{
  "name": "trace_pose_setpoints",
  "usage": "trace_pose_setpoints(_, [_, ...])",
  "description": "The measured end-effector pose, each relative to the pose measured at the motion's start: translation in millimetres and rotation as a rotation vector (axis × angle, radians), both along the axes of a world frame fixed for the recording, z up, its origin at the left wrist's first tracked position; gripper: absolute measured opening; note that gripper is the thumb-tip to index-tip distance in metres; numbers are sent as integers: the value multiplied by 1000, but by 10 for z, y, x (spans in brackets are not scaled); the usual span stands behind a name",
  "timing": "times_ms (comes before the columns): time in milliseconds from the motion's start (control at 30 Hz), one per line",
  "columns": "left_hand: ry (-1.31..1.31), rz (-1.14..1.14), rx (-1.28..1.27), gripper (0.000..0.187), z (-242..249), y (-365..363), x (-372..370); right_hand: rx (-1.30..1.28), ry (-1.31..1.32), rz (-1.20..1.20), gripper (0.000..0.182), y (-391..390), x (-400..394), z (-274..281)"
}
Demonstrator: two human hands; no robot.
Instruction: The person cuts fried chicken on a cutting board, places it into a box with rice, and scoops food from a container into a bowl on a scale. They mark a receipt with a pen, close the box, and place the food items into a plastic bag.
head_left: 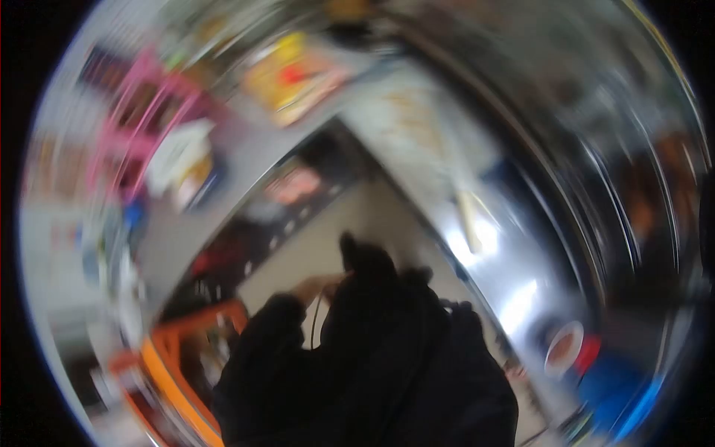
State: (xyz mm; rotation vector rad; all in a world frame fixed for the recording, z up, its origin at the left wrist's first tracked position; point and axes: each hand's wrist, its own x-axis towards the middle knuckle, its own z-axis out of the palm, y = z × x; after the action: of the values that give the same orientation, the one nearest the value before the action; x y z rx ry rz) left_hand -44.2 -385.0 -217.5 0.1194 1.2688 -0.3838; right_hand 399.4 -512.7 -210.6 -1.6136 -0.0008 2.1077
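The whole view is smeared by motion. My left hand [319, 286] shows as a small blurred patch in front of my body, at the end of a black sleeve [272, 316]. Its fingers cannot be made out, nor whether they hold anything. Just below it a thin dark cord or loop [315, 322] hangs against my black clothing. My right hand does not show; only the dark right sleeve [465, 335] is visible on that side.
An orange crate [167, 365] stands at lower left, below a dark-fronted counter with a pink rack [138, 112]. A yellow and red package [294, 78] lies at the back. On the right, a shiny metal counter [514, 246] bears a pale stick [469, 220] and a round container [564, 349].
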Motion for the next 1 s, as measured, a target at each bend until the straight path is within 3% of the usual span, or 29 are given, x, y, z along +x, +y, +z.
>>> trace_pose_setpoints(100, [-52, 102, -135, 82, -16, -443, -165, 9, -104, 283, 60, 670, 201, 129])
trace_pose_setpoints(167, [-72, 80, -83, 86, 366, -659, -99, -6, -153, 431, 61, 995, 264, 274])
trace_pose_setpoints(267, [-225, 240, 6, 85, 616, -1134, -243, -52, -218, 587, 63, 1210, 194, 577])
trace_pose_setpoints(367, [-139, 344, 10, 84, 714, -1428, -240, -187, -256, 706, 65, 1180, -140, 906])
trace_pose_setpoints(467, [-294, 522, -152, 79, -48, -1839, -440, -379, -285, 824, 67, 1173, -846, 1091])
trace_pose_setpoints(533, [-322, 601, -396, 72, -394, -1947, -497, -510, -310, 969, 68, 1237, -1382, 943])
trace_pose_setpoints(567, [-263, 589, -296, 66, -526, -1976, -487, -527, -334, 1051, 69, 1257, -1596, 824])
trace_pose_setpoints(633, [-149, 580, -86, 54, -790, -2036, -402, -363, -387, 1298, 76, 1259, -1690, 314])
trace_pose_setpoints(667, [-122, 556, 7, 52, -975, -2044, -347, -123, -546, 1442, 63, 1275, -1978, 346])
trace_pose_setpoints(733, [-59, 545, 146, 48, -1430, -2100, -206, 294, -629, 1640, 48, 1289, -1868, -292])
trace_pose_setpoints(767, [-9, 567, 203, 47, -1658, -2168, -173, 461, -550, 1694, 45, 1288, -1511, -952])
trace_pose_setpoints(800, [58, 602, 259, 45, -1895, -2265, -171, 419, -945, 1729, 40, 1677, -1572, -1022])
trace_pose_setpoints(833, [137, 657, 324, 43, -2155, -2378, -221, 617, -1301, 1344, 28, 2001, -1539, -1050])
trace_pose_setpoints(867, [255, 747, 430, 41, -2489, -2517, -295, 1010, -1541, 973, 31, 2373, -1297, -1202])
trace_pose_setpoints(900, [380, 869, 587, 40, -2936, -2628, -448, 1038, -1727, 789, 37, 2789, -1268, -1000])
trace_pose_setpoints(933, [470, 959, 761, 38, -3403, -2681, -594, 1231, -1806, 547, 36, 3182, -1084, -980])
trace_pose_setpoints(1000, [732, 658, 1060, 33, -2401, -1086, -773, 1099, -2197, 705, 30, 3528, -905, -654])
